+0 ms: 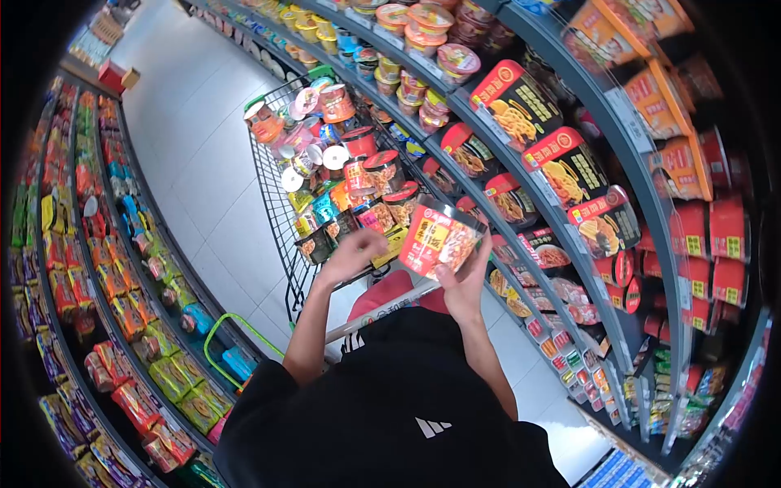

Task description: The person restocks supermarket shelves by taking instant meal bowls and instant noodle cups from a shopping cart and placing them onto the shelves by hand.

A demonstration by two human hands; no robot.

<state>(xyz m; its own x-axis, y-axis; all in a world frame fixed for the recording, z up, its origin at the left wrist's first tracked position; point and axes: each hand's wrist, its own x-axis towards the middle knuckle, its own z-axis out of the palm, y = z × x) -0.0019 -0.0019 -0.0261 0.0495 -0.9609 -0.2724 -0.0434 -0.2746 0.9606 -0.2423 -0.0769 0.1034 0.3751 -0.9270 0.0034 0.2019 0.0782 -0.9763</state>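
A red and black noodle container (pixel 439 241) with a food picture on its label is gripped in my right hand (pixel 464 285), in front of my body. My left hand (pixel 355 254) hovers over the near end of the shopping cart (pixel 268 183), left of the container and apart from it; its fingers are curled, and whatever they may hold is hidden. Many instant noodle cups and bowls (pixel 358 175) fill the cart. The cart's handle (pixel 382 309) runs below my hands, close to my waist.
Shelves of boxed and cupped noodles (pixel 561 171) curve along the right side. On the left stand shelves of bagged packets (pixel 122 285). The tiled aisle floor (pixel 195 122) runs between them. A green-rimmed basket or cart edge (pixel 213 335) is at lower left.
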